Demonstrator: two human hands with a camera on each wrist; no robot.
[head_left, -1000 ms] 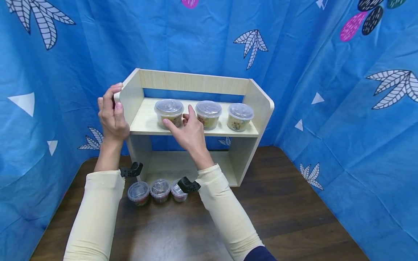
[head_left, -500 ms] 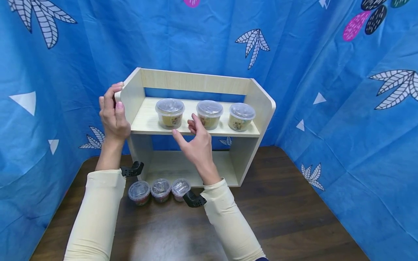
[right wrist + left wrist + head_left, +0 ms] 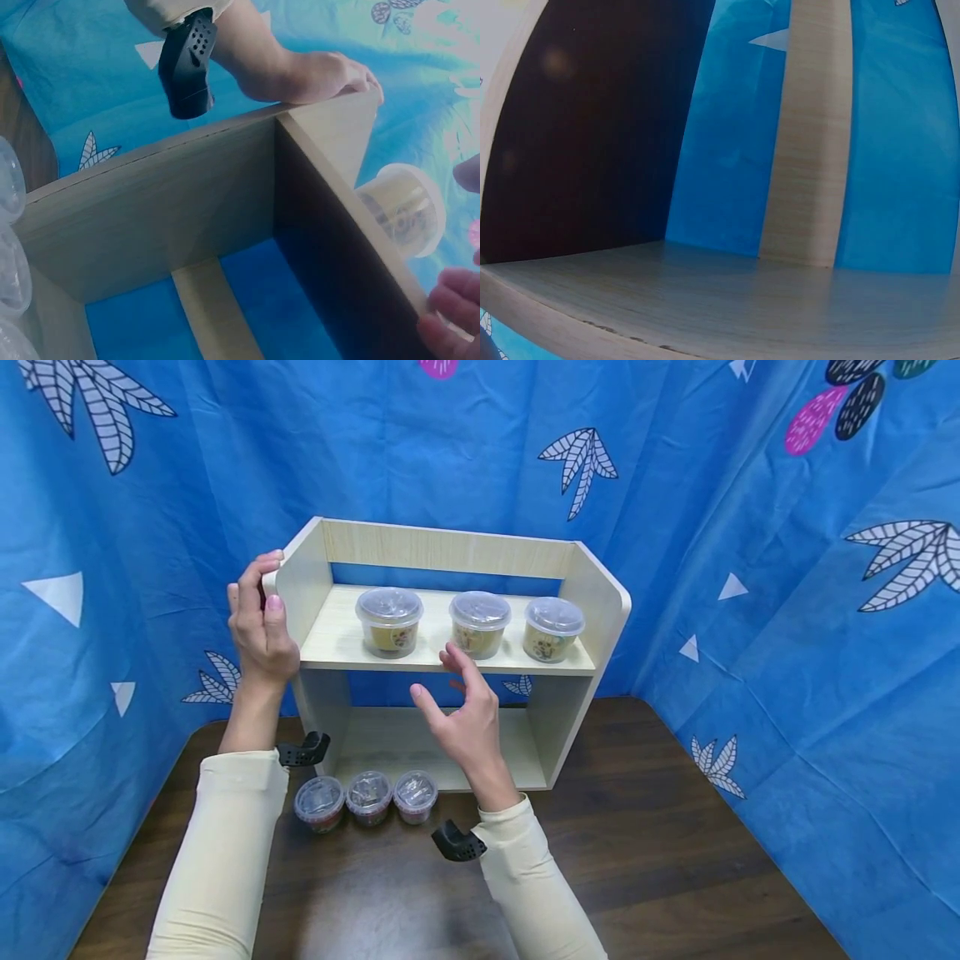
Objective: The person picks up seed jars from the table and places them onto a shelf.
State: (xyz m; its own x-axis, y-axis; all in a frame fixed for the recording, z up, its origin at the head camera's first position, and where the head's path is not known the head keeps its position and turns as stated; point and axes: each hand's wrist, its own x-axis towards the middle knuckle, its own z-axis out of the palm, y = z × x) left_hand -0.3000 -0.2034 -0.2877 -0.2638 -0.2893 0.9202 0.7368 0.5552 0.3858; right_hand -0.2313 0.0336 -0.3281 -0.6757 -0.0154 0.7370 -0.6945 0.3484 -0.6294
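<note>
My left hand [image 3: 262,631] grips the upper front edge of the left side panel of a pale wooden two-tier shelf [image 3: 442,666]. On its top board stand three clear lidded tubs with yellowish contents: a left tub [image 3: 390,622], a middle tub [image 3: 480,625] and a right tub [image 3: 552,629]. My right hand [image 3: 468,718] is in front of the shelf, just below the middle tub, thumb and fingers apart and holding nothing. In the right wrist view, fingertips [image 3: 450,311] of that hand show near the board's edge, with one tub [image 3: 405,210] beyond.
Three smaller lidded cups, the left cup [image 3: 319,803], the middle cup [image 3: 369,797] and the right cup [image 3: 416,795], stand in a row before the shelf's lower left front on the dark wooden table [image 3: 637,860]. A patterned blue cloth [image 3: 465,452] hangs behind and at both sides.
My right hand has drawn away from the left tub, moving down and to the right with its fingers spread. The left hand keeps its place on the side panel; the tubs have stayed put.
</note>
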